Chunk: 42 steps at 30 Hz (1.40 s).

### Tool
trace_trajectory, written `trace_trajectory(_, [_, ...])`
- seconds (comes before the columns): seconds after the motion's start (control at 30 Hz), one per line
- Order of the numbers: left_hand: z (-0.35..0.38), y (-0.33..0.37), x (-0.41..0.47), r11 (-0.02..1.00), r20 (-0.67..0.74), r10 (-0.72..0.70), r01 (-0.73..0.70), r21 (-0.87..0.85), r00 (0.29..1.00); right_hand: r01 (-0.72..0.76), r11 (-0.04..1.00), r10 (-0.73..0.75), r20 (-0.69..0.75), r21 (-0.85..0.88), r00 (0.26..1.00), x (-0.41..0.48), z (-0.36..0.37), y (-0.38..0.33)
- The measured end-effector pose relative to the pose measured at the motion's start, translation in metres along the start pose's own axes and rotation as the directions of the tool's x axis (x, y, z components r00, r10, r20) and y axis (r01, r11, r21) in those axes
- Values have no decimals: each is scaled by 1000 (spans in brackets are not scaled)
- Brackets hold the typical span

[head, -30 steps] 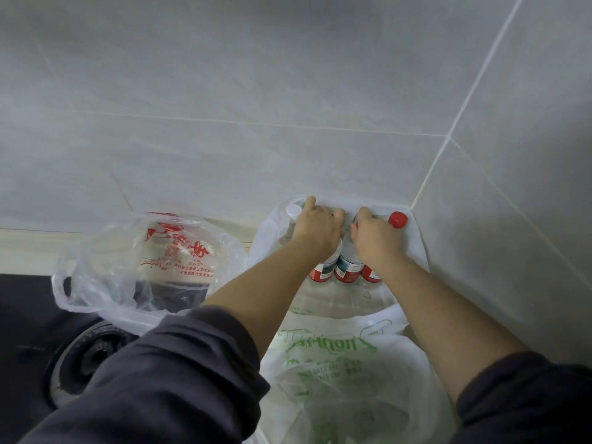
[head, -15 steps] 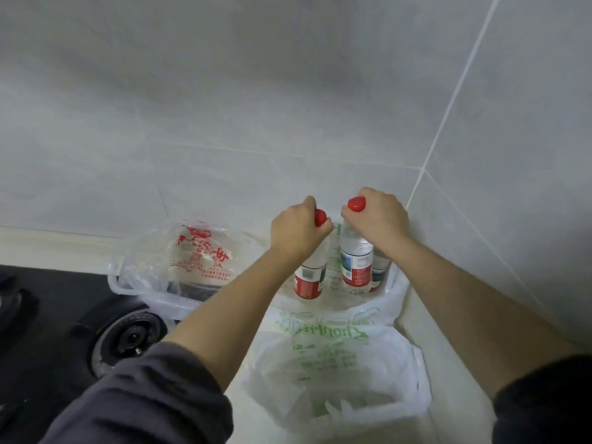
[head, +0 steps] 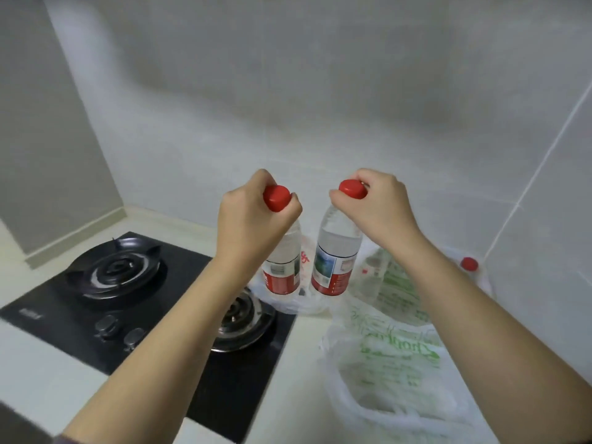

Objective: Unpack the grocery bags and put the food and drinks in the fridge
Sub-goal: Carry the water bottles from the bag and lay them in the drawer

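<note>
My left hand (head: 253,216) grips the neck of a clear water bottle (head: 283,270) with a red cap and red label, lifted above the counter. My right hand (head: 381,206) grips a second, matching water bottle (head: 336,254) by its red cap, held beside the first. Below them a white grocery bag with green print (head: 394,341) lies slumped on the counter at the right. Inside it, near the wall, stands a third bottle (head: 469,264) with a red cap. A second clear bag with red print (head: 302,299) sits behind the held bottles, mostly hidden.
A black two-burner gas hob (head: 134,290) with two knobs fills the counter at the left. The pale counter (head: 304,395) runs between hob and bags. Grey tiled walls close the corner behind and to the right.
Both hands have lifted their bottles up and out of the green-print bag. The view has swung left and back, bringing the hob into sight.
</note>
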<state>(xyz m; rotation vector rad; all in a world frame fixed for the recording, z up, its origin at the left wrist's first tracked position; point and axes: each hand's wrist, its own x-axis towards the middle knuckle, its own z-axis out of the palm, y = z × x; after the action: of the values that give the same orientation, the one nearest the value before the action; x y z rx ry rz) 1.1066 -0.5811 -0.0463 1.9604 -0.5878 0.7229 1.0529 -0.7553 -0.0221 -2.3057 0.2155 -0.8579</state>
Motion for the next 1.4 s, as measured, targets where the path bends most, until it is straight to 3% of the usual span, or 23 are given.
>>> trace_trajectory(0.23, [-63,-80,-84,965,49,-193,181,187,980,-82,994,59,262,78,963,-74,104,4])
trace_trajectory(0.47, [-85,-120,-165,890,36,-368,341,301,929,-124,992,105,330,36,938,-142,151,27])
trace_trajectory(0.97, [-83,-132,-228,834,-21,-455,435,339,890,-113,993,101,264,30,959,-192,163,54])
trace_trajectory(1.4, [-73,-139,-246,833,-169,-483,510,215,859,-12,1000,12,115,-5,993,-208,168,66])
